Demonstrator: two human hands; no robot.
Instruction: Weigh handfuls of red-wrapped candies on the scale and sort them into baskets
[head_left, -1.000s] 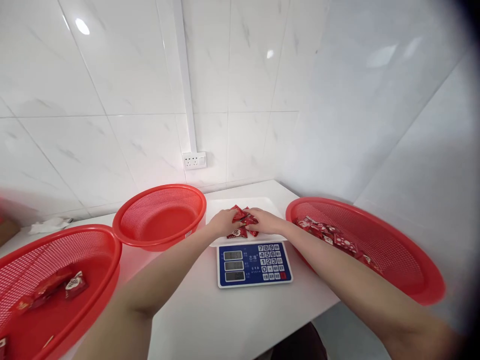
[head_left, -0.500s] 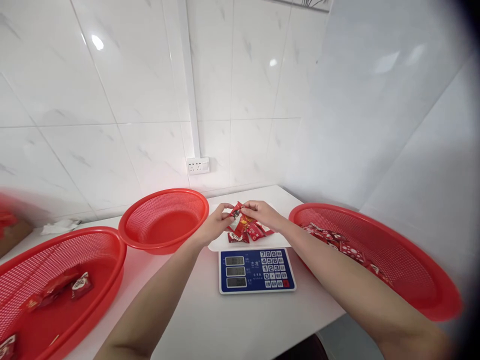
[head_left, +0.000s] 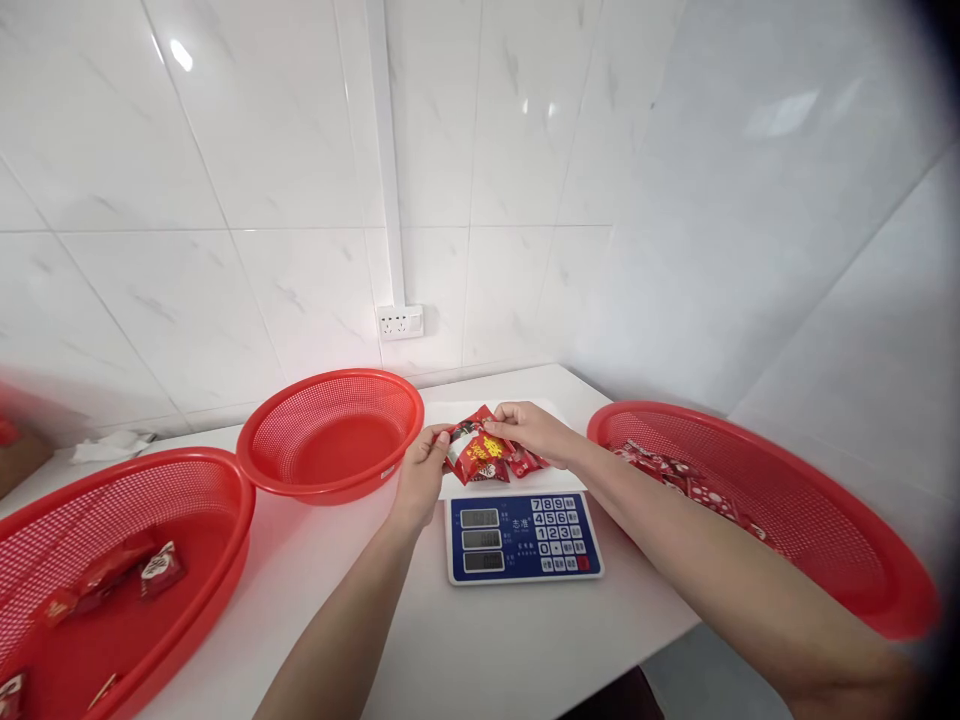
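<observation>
With our left hand (head_left: 421, 470) and right hand (head_left: 529, 430) clamped on the red packet (head_left: 474, 456), we should pinch lightly, clear of the scale panel (head_left: 517, 540) at five o'clock.

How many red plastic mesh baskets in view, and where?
3. Left basket, cut off by the frame; middle basket, behind and left of the blue-and-white electronic scale; right basket, right of the scale, partly covered by the right forearm. No others show.
</observation>
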